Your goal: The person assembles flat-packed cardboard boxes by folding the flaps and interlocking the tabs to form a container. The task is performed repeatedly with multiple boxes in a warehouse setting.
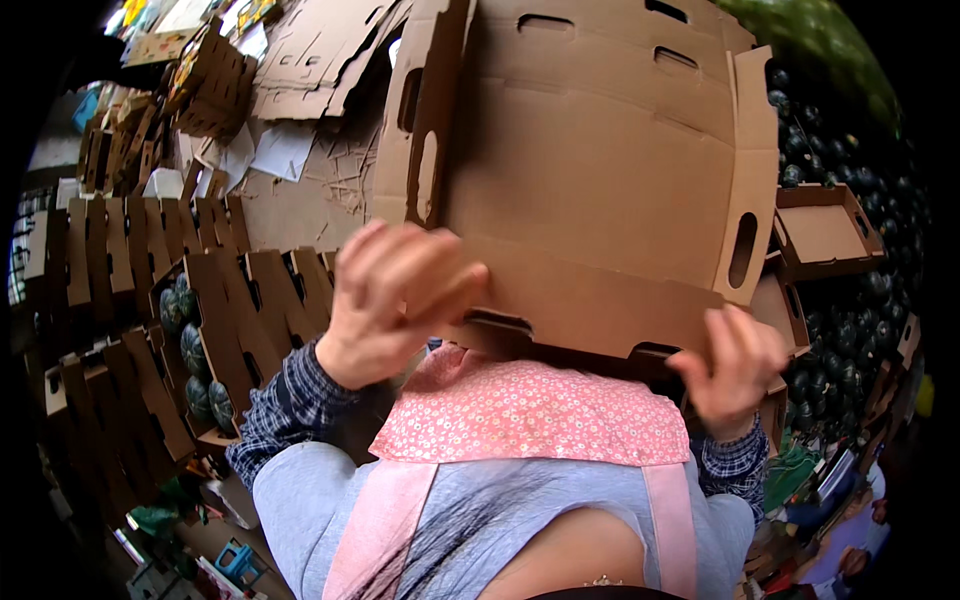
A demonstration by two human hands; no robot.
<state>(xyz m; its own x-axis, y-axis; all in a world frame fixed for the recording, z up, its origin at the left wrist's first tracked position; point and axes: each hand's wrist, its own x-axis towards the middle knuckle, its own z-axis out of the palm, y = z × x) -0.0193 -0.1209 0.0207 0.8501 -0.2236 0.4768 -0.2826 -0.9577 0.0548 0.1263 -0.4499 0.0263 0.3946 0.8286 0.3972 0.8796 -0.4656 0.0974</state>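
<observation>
A brown cardboard box point(600, 180), partly folded, is in front of me with its inside showing. Its left and right walls stand up, each with oval hand holes, and the near wall has two slots along its lower edge. My left hand point(400, 295) is closed at the near left corner, with curled fingers somewhat blurred by motion. At the near right corner, the thumb and bent fingers of my right hand point(735, 365) close around the cardboard edge. Parts of the fingertips of both hands are hidden or blurred. A pink flowered apron point(540, 410) lies just below the near wall.
To the left stand rows of cardboard boxes point(110, 240), one holding dark green squashes point(190, 350). Flat cardboard sheets point(310, 60) lie at the far left. On the right, an open box point(825, 230) rests beside a large heap of dark squashes point(850, 340). A blue stool point(238, 562) is at lower left.
</observation>
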